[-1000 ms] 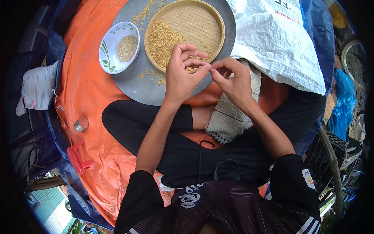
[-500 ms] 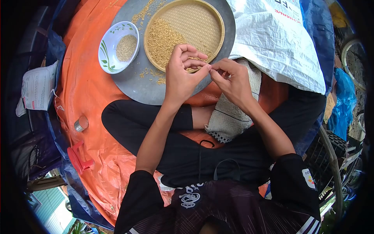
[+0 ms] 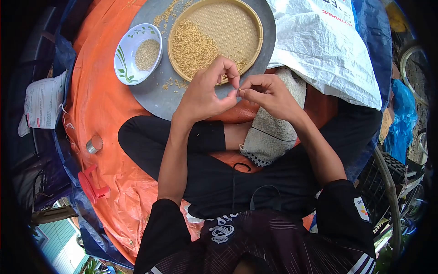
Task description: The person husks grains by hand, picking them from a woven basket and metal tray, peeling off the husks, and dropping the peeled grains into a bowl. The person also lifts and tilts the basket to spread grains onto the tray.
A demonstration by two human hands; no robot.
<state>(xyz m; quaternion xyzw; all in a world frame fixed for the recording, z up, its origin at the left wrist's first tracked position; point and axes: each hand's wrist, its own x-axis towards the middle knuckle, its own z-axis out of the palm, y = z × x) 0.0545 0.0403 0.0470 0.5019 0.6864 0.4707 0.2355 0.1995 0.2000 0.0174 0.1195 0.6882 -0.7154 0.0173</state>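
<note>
My left hand [image 3: 207, 89] is closed in a pinch, its fingertips meeting those of my right hand [image 3: 267, 93], which also pinches. Between the fingertips is a tiny pale item, perhaps a grain, too small to make out. Just beyond my hands, a round woven tray [image 3: 237, 27] holds a heap of golden unhusked grains [image 3: 194, 45]. To its left stands a white bowl with green leaf patterns [image 3: 129, 50], with pale grains [image 3: 147, 54] inside. Both rest on a large grey round tray [image 3: 155, 102], where loose golden grains are scattered.
A grey cloth [image 3: 271, 134] lies by my crossed legs. On the right is a white sack [image 3: 326, 50]. A metal can [image 3: 95, 144] and a red plastic object [image 3: 94, 184] sit at the left on the orange tarp [image 3: 123, 192].
My left hand has shifted slightly left, and its raised fingers have curled in to a pinch. Both hands' fingertips are a little lower, still together.
</note>
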